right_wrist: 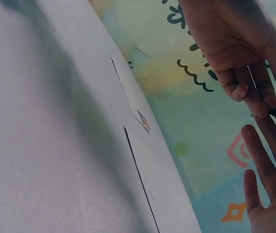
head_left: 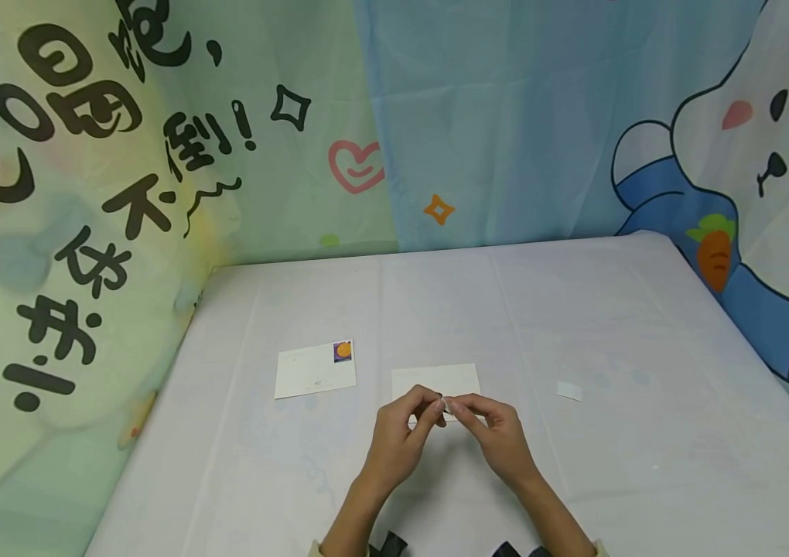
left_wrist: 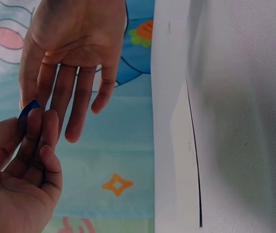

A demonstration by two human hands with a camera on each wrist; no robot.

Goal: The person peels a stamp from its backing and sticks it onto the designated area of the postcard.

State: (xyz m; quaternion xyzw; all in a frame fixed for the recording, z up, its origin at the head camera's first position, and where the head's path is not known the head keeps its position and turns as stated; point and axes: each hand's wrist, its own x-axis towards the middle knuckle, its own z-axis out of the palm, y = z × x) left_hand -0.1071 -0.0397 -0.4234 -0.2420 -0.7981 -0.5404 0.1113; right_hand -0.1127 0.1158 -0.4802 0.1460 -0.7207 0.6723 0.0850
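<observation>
Between both hands, above the table, is a small, bent, dark blue sticker (left_wrist: 27,114), whose pale side shows in the head view. My left hand (head_left: 397,437) pinches it between thumb and fingertips, the other fingers curled in. My right hand (head_left: 502,437) meets it from the other side with thumb and index finger pinched at its edge; its other fingers hang loosely extended in the left wrist view. Just beyond and beneath the hands lies a blank-looking white card (head_left: 436,377), partly hidden by them.
On the left lies another white card (head_left: 311,375) with a purple and orange sticker (head_left: 343,351) in its upper right corner. A small white paper piece (head_left: 570,391) lies to the right on the white tablecloth (head_left: 645,464). Printed curtains (head_left: 506,116) hang behind the table.
</observation>
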